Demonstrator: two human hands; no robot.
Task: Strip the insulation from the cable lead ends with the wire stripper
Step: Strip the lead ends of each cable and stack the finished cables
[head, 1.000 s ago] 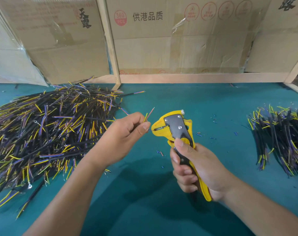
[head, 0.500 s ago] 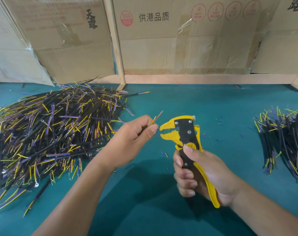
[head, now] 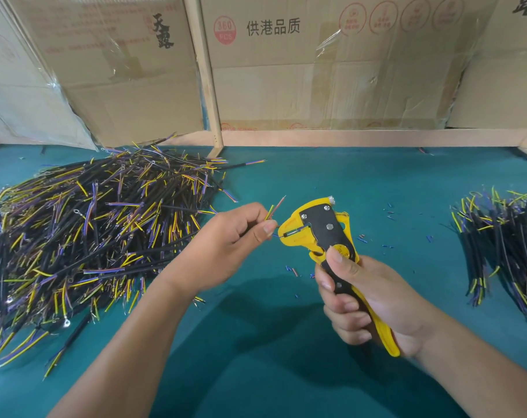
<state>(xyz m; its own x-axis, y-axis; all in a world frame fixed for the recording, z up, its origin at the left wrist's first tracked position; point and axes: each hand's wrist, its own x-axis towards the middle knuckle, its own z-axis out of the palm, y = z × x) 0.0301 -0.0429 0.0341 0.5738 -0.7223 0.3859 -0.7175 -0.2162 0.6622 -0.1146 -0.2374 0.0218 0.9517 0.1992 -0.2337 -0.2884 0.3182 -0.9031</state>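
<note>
While the left hand pinched a cable (one lead in the stripper's mouth), the right hand gripped the stripper above the table, between two cable piles.

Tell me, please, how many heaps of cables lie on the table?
2: a big heap at the left, beside the left hand, and a smaller heap at the right edge, partly cut off.

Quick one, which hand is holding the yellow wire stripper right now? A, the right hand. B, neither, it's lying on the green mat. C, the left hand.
A: the right hand grips the handles of the yellow wire stripper, while the left hand pinches the cable at the tool's nose.
</note>
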